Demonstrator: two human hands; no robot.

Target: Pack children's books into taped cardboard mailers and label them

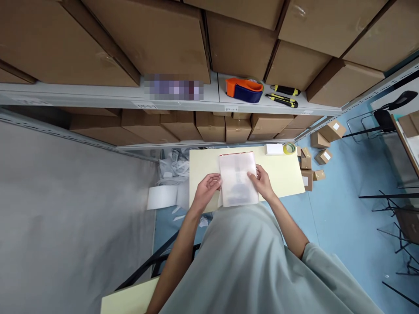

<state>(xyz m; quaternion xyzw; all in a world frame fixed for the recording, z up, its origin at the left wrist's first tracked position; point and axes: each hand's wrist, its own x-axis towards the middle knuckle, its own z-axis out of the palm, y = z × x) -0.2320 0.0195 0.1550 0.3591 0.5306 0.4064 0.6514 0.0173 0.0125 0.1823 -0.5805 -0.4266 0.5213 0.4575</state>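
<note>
A white, cloudy see-through pouch (238,181) with a thin red line along its far edge is held above a pale yellow tabletop (281,176). A darker shape shows faintly inside, too blurred to name. My right hand (262,182) grips the pouch's right side, thumb on top and fingers behind. At the left edge, my left hand (208,188) has its fingers curled together against the pouch, where a loose flap hangs down. A white stack of small cards or labels (274,149) and a yellow tape roll (289,148) lie at the table's far right.
Cardboard boxes (242,48) fill the shelves ahead. On the shelf edge (186,104) sit an orange and blue strap-like item (244,90) and yellow-black box cutters (283,96). Small cartons (324,156) lie on the floor at right. Crumpled plastic (173,165) and a white roll (162,197) are left.
</note>
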